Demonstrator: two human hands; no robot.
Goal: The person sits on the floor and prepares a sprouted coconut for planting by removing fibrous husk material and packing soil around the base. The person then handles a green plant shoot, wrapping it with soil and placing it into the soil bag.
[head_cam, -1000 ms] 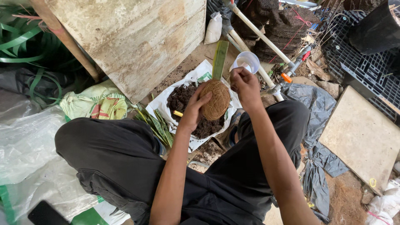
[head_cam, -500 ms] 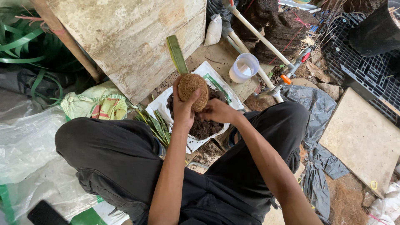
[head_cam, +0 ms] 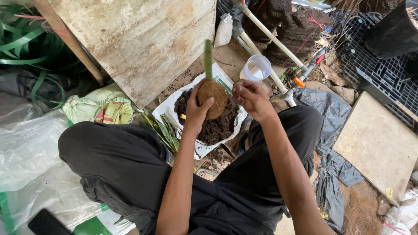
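- Our left hand (head_cam: 197,114) clamps the fibre ball (head_cam: 213,98); a loose grip drops it into the soil (head_cam: 213,126).
- Our right hand (head_cam: 251,99), fingers pinched together, risks snapping the leaf (head_cam: 208,58).

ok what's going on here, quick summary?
A seated person holds a brown fibre-wrapped ball with a green leaf sticking up from it in the left hand. The right hand is closed beside the ball, seemingly pinching thin twine. Below them lies a white sheet heaped with dark soil; a clear plastic cup stands behind.
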